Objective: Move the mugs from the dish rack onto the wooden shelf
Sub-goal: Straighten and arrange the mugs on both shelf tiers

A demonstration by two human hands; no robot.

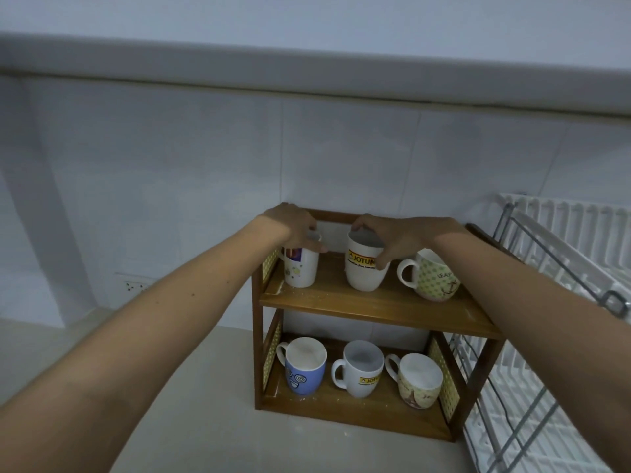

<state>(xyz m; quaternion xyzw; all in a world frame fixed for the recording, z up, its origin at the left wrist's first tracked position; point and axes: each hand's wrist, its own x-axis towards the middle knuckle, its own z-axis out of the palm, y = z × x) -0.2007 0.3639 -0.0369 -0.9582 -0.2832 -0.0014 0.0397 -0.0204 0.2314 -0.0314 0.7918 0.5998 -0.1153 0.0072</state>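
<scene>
A two-tier wooden shelf point(372, 303) stands on the counter against the tiled wall. On its upper tier my left hand point(295, 227) grips the rim of a tall white patterned mug point(302, 269) at the left. My right hand point(392, 235) holds the rim of a white Jotun mug point(363, 273) in the middle. A green dotted mug point(435, 278) rests tilted at the right. The lower tier holds a blue mug point(304, 372), a second white Jotun mug point(362, 370) and a cream patterned mug point(418, 382). The white dish rack point(560, 254) stands to the right, with no mugs visible in it.
A pale counter point(211, 404) spreads in front and to the left of the shelf. A wall socket point(135, 285) sits low on the tiles at the left. A ledge point(307, 76) juts out overhead.
</scene>
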